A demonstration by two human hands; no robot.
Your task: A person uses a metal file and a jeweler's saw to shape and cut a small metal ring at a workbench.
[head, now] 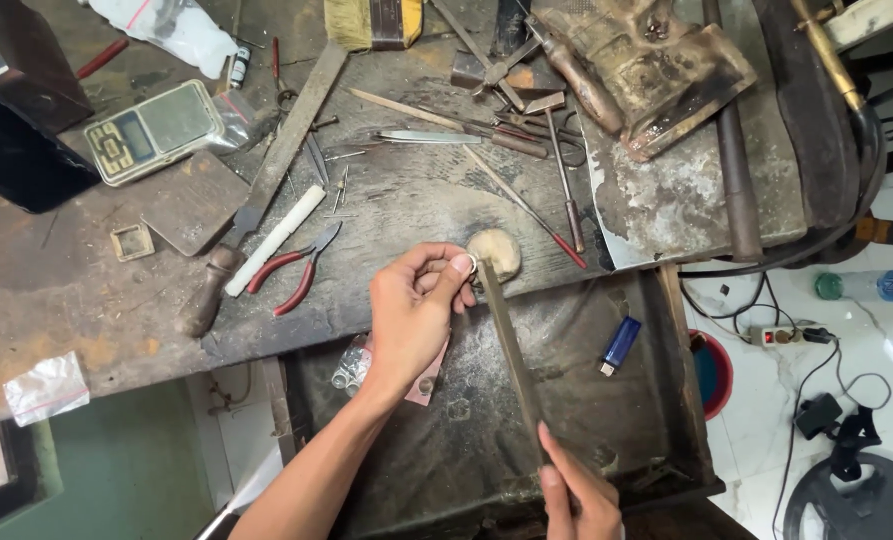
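Observation:
My left hand pinches a small metal ring between thumb and fingers, held against a worn wooden bench peg at the bench's front edge. My right hand grips the near end of a long flat metal file. The file runs up and away, and its far tip meets the ring. Both hands hover over an open dark drawer under the bench.
A blue lighter and a small plastic bag lie in the drawer. On the bench are red-handled pliers, a large file with wooden handle, a pocket scale, several hand tools and a metal block. Cables lie on the floor at right.

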